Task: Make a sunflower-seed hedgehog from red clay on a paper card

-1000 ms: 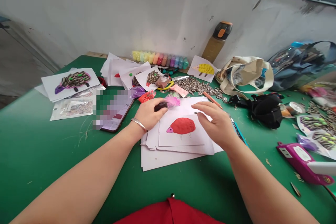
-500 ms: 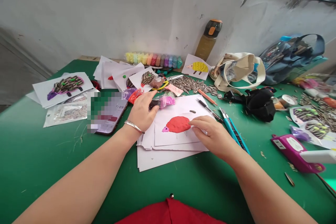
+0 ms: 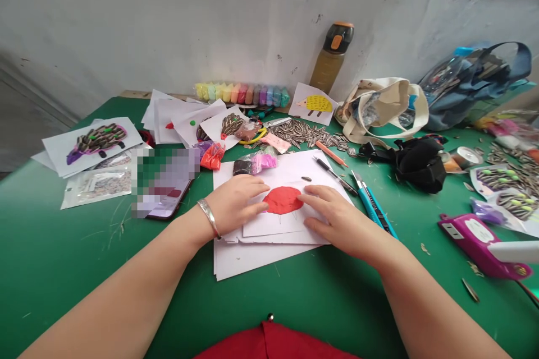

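A flat red clay shape point(image 3: 283, 201) lies on a white sheet of paper point(image 3: 269, 229) atop several more sheets. My left hand point(image 3: 236, 205) rests at its left side with fingers apart, covering most of the pink clay head. On the right, my right hand point(image 3: 332, 213) has its fingers spread, the fingertips at the red clay's right edge. Neither hand grips anything that I can see. A single sunflower seed point(image 3: 306, 179) lies on the paper just above. Behind my left hand are packets of black and pink clay point(image 3: 255, 163).
A phone point(image 3: 166, 193) lies left, beside seed-covered hedgehog pictures point(image 3: 101, 139). To the right are a pen point(image 3: 334, 174), a blue craft knife point(image 3: 374, 206) and a purple glue gun point(image 3: 480, 244). Sunflower seeds point(image 3: 301, 132), a bottle point(image 3: 330, 61) and bags point(image 3: 387, 112) stand toward the wall.
My left hand has moved down from the clay packets to the left side of the red clay, covering the pink head. My right hand stays at the right edge, its fingers more spread.
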Motion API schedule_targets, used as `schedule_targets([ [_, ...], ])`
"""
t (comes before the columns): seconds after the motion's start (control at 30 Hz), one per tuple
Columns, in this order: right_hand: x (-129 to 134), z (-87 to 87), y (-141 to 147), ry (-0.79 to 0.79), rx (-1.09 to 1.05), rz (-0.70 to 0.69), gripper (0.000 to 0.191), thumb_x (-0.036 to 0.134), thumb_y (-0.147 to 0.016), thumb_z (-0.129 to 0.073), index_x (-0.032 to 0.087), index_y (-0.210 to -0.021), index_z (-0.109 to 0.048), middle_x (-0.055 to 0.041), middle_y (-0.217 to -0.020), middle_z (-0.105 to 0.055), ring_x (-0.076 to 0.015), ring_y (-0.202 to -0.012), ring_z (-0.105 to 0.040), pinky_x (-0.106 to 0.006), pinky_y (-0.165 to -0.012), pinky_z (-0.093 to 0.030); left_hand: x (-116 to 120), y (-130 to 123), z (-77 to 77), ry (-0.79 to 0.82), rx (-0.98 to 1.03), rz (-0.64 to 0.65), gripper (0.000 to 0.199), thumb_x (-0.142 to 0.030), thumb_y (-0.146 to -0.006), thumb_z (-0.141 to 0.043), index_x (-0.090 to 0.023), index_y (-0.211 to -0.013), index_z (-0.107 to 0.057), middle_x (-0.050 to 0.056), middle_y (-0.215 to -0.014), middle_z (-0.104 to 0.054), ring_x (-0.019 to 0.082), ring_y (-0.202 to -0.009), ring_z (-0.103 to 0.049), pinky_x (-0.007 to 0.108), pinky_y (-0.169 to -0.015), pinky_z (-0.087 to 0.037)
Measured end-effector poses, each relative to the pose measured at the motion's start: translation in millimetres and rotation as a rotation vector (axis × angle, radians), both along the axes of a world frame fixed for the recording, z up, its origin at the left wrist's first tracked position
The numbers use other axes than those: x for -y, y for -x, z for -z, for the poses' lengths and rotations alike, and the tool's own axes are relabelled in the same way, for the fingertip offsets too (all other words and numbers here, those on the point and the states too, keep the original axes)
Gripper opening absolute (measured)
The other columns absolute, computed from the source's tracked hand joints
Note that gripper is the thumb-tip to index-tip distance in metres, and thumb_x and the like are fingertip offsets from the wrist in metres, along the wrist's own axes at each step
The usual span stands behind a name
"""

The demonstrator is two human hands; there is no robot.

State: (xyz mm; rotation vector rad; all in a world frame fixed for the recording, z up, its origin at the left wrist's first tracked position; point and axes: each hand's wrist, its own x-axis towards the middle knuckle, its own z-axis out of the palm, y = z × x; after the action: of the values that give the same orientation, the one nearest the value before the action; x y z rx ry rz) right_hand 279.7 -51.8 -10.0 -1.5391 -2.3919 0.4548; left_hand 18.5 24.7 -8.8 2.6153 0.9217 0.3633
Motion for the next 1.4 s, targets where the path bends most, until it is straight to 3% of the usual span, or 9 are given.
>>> schedule_targets([
  [0.13, -2.3, 0.0, 0.4, -0.008, 0.045, -0.024, 0.041, 0.026, -0.088, -0.056, 0.023, -0.129, -0.058, -0.0116, -0.135, -0.055, -0.03, -0.126, -0.049, -0.049, -0.105, -0.044, -1.4, 3.9, 5.1, 0.082, -0.188, 0.001, 0.063, -0.049, -0.076, -0.069, -0.02, -0.131, -0.057, 0.015, -0.14, -0.051, 0.034, -0.13, -0.045, 0.046, -0.109, -0.036],
  [0.23, -4.7, -1.4, 2.4, -0.019, 0.062, -0.033, 0.039, 0.025, -0.088, -0.056, 0.022, -0.126, -0.06, -0.012, -0.13, -0.057, -0.03, -0.123, -0.05, -0.049, -0.103, -0.045, -2.9, 5.0, 11.1, 0.087, -0.231, -0.012, 0.069, -0.052, -0.075, -0.07, -0.023, -0.135, -0.054, 0.014, -0.147, -0.043, 0.035, -0.136, -0.039, 0.047, -0.111, -0.032],
  [0.4, -8.2, -0.6, 1.9, -0.05, 0.069, -0.047, 0.037, 0.023, -0.087, -0.056, 0.024, -0.123, -0.061, -0.0109, -0.126, -0.059, -0.0295, -0.119, -0.053, -0.048, -0.1, -0.047, -7.6, 4.8, 13.3, 0.074, -0.21, -0.021, 0.066, -0.054, -0.076, -0.068, -0.022, -0.133, -0.054, 0.012, -0.146, -0.045, 0.034, -0.135, -0.04, 0.046, -0.111, -0.032],
  [0.63, -6.3, 0.7, 2.7, -0.088, 0.094, -0.045, 0.037, 0.02, -0.088, -0.055, 0.023, -0.124, -0.059, -0.0111, -0.125, -0.06, -0.0299, -0.118, -0.054, -0.048, -0.099, -0.047, -7.8, 3.4, 6.1, 0.03, -0.188, -0.008, 0.049, -0.044, -0.083, -0.064, -0.018, -0.124, -0.059, 0.013, -0.126, -0.057, 0.031, -0.119, -0.05, 0.044, -0.104, -0.039],
  [0.8, 1.4, -7.2, 9.0, -0.192, 0.128, -0.044, 0.035, 0.019, -0.089, -0.053, 0.024, -0.123, -0.06, -0.0119, -0.133, -0.055, -0.0312, -0.124, -0.046, -0.052, -0.102, -0.042, -4.3, 5.7, 9.6, 0.079, -0.24, -0.046, 0.067, -0.057, -0.076, -0.067, -0.022, -0.132, -0.055, 0.015, -0.142, -0.046, 0.037, -0.132, -0.038, 0.049, -0.109, -0.032],
  [0.9, 3.6, -8.1, 11.6, -0.145, 0.123, -0.101, 0.032, 0.018, -0.09, -0.053, 0.027, -0.12, -0.061, -0.0095, -0.127, -0.058, -0.0287, -0.117, -0.051, -0.049, -0.098, -0.045, -3.8, 7.0, 13.1, 0.098, -0.253, -0.068, 0.075, -0.06, -0.073, -0.068, -0.024, -0.137, -0.051, 0.014, -0.149, -0.038, 0.037, -0.138, -0.032, 0.05, -0.112, -0.028],
  [1.07, 3.0, -5.0, 13.0, -0.067, 0.134, -0.124, 0.031, 0.019, -0.09, -0.054, 0.026, -0.119, -0.063, -0.009, -0.123, -0.06, -0.0279, -0.111, -0.053, -0.048, -0.093, -0.047, -4.5, 7.0, 15.0, 0.089, -0.265, -0.077, 0.076, -0.061, -0.071, -0.068, -0.026, -0.137, -0.051, 0.013, -0.151, -0.037, 0.036, -0.138, -0.032, 0.049, -0.113, -0.027],
  [1.4, 1.9, -6.6, 12.5, -0.028, 0.084, -0.124, 0.028, 0.021, -0.094, -0.049, 0.028, -0.115, -0.066, -0.0071, -0.123, -0.061, -0.026, -0.111, -0.053, -0.045, -0.094, -0.045, -1.6, 1.5, -1.7, 0.091, -0.311, -0.049, 0.074, -0.058, -0.074, -0.069, -0.019, -0.134, -0.054, 0.018, -0.148, -0.041, 0.039, -0.137, -0.035, 0.052, -0.111, -0.031],
])
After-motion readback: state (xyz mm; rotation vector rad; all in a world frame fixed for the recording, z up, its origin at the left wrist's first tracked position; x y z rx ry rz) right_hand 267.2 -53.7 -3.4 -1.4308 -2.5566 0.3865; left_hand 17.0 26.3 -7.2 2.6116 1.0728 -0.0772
